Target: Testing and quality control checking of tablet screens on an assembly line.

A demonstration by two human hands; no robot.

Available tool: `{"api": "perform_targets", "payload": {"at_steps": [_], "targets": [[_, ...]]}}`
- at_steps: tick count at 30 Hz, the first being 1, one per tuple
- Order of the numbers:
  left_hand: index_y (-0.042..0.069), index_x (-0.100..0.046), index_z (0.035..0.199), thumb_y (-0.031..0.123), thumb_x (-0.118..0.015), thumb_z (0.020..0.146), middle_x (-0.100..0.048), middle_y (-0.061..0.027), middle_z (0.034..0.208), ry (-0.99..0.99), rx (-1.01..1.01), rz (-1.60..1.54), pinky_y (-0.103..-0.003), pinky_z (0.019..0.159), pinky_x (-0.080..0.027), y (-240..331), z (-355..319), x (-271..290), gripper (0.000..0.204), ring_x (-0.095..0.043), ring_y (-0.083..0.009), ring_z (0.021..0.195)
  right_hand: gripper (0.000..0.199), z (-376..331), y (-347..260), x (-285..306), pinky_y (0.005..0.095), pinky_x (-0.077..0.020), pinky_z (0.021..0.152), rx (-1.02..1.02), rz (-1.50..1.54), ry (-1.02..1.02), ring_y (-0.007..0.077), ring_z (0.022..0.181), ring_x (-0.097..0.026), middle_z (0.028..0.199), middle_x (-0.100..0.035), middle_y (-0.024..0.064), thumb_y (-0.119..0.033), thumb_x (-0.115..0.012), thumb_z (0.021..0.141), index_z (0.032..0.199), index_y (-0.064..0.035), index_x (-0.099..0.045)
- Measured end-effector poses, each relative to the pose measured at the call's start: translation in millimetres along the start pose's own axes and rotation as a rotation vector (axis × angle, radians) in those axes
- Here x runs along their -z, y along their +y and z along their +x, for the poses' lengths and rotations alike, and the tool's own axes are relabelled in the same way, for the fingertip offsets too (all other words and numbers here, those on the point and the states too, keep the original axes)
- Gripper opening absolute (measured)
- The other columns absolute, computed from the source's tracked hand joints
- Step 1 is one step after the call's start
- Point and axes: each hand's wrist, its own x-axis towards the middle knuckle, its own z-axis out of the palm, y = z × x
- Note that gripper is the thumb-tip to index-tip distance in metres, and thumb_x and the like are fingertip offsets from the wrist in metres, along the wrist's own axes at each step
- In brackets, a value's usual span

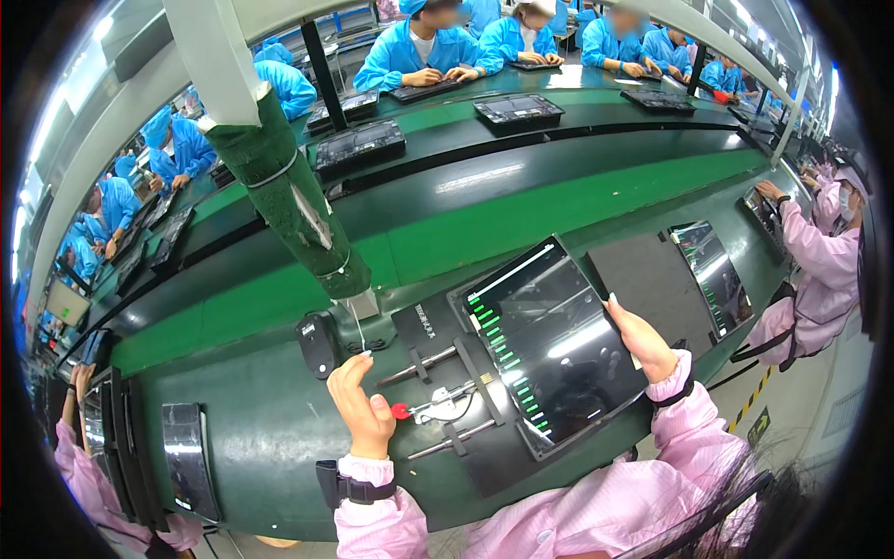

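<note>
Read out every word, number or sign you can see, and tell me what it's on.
Black fixture plate: pale lettering, too small to read.
Screen at the right hand: tiny pale marks, unreadable.
Second screen, farther right: any text too small.
Black mouse-shaped device: pale marking, too small.
Floor sign: an arrow, no readable words.

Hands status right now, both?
Left hand: open, nothing seen in it, beside the red lever tip; contact unclear.
Right hand: at the right edge of the lit screen; whether it grips cannot be told.
</note>
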Motion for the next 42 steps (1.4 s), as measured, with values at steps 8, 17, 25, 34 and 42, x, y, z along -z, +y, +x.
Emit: {"api": "perform_targets", "payload": {"at_steps": [8, 17, 25, 34, 42], "targets": [[-0.001, -0.047, 0.104, 0.061, -0.016, 0.086, -0.052, -0.0173, 0.105, 0.062, 0.134, -0.071, -0.039, 0.09, -0.035, -7.0, -9.0, 0.0, 0.071, -0.05, -0.0296, 0.098, 0.044, -28.4, -15.3, 74.6, 0.0253, -0.0399, 0.089, 0.322, 0.145, 0.047, 0.0109, 0.101, -0.051, 0.113, -0.054, 0.0054, -0.034, -0.042, 0.094, 0.122, -0.0006, -0.045], [-0.002, -0.048, 0.105, 0.055, -0.019, 0.089, -0.053, -0.0183, 0.104, 0.049, 0.144, -0.107, -0.04, 0.09, -0.034, -1.9, -2.9, -5.6, 0.065, -0.048, -0.0318, 0.099, 0.068, -8.8, 19.0, 216.2, 0.0267, -0.0176, 0.106, 0.148, -0.293, 0.271, 0.0167, 0.127, -0.028, 0.138, -0.032, 0.0132, -0.047, -0.033, 0.093, 0.131, 0.0094, -0.03], [-0.002, -0.048, 0.105, 0.058, -0.018, 0.088, -0.05, -0.0171, 0.106, 0.063, 0.233, -0.129, -0.038, 0.09, -0.034, 1.0, -8.5, -0.3, 0.07, -0.047, -0.03, 0.1, 0.037, -14.8, -23.4, 195.9, 0.0269, -0.0443, 0.067, 0.383, -0.32, 0.617, 0.0134, 0.074, -0.055, 0.085, -0.062, 0.0056, -0.033, -0.051, 0.09, 0.101, 0.0011, -0.058], [-0.003, -0.047, 0.107, 0.053, -0.02, 0.091, -0.049, -0.0167, 0.106, 0.049, 0.199, -0.14, -0.037, 0.086, -0.036, 3.1, -7.4, -6.1, 0.064, -0.047, -0.0291, 0.097, 0.059, -40.1, 8.9, 301.7, 0.0416, -0.0432, 0.081, -0.055, -1.305, 1.132, 0.0395, 0.088, -0.058, 0.09, -0.061, 0.0255, -0.048, -0.035, 0.09, 0.097, 0.0049, -0.059], [-0.004, -0.047, 0.107, 0.048, -0.022, 0.092, -0.049, -0.017, 0.106, 0.047, 0.193, -0.132, -0.037, 0.084, -0.037, 10.0, -3.1, -5.3, 0.059, -0.047, -0.0289, 0.096, 0.076, -25.3, 78.3, 388.7, 0.0415, -0.0388, 0.086, 0.11, -1.108, 0.923, 0.0412, 0.098, -0.052, 0.103, -0.053, 0.0314, -0.058, -0.02, 0.09, 0.109, 0.0097, -0.049]]}}
